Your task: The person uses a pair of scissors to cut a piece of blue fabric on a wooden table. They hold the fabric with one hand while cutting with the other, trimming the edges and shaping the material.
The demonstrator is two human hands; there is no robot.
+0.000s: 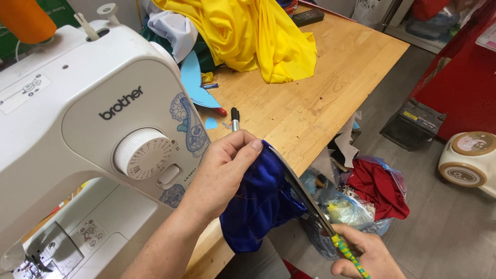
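scissors (302, 194) beside sewing machine (77, 129)

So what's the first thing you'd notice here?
Probably the big white sewing machine filling the left side. Right in the middle, the left hand grips blue cloth while the right hand holds scissors against its edge. Bright yellow fabric is heaped at the far end of the wooden table.

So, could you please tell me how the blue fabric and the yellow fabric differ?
The blue fabric is dark, small and bunched in the left hand, with scissors from the right hand at its edge. The yellow fabric is bright, much larger and lies heaped, untouched, on the wooden table. Both are crumpled.
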